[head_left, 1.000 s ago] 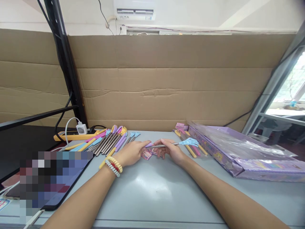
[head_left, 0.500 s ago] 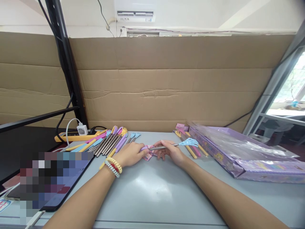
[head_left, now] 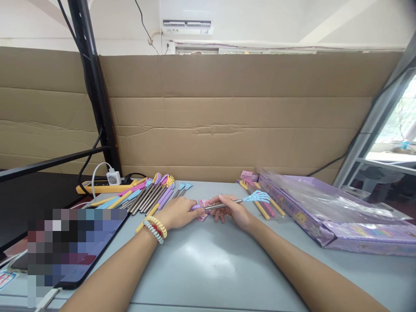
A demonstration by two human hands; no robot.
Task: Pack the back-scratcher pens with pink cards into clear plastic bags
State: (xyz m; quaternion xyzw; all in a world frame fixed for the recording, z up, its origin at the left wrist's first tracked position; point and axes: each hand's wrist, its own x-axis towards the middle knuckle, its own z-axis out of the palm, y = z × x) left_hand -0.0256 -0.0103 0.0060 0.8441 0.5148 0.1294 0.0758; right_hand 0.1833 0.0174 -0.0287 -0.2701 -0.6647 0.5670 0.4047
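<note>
My left hand (head_left: 178, 212) and my right hand (head_left: 231, 209) meet over the grey table (head_left: 201, 268), both closed on one back scratcher (head_left: 256, 197). It has a blue hand-shaped head, a thin metal shaft and a purple handle. The left fingers grip the purple handle end; the right fingers pinch the metal shaft. A small pink printed tag (head_left: 203, 204) sits at the handle between the two hands. Beaded bracelets (head_left: 155, 227) circle my left wrist.
A pile of coloured back scratchers (head_left: 147, 195) lies at the back left, a few more (head_left: 260, 208) at the right. A purple box under clear plastic (head_left: 328, 208) fills the right. A tablet (head_left: 74, 247) lies front left, a power strip (head_left: 104, 185) behind it. A cardboard wall (head_left: 227, 117) closes the back.
My left hand has curled its fingers round the purple handle and slid a little toward the right hand. The scratcher and right hand stayed almost still; the camera tilted slightly.
</note>
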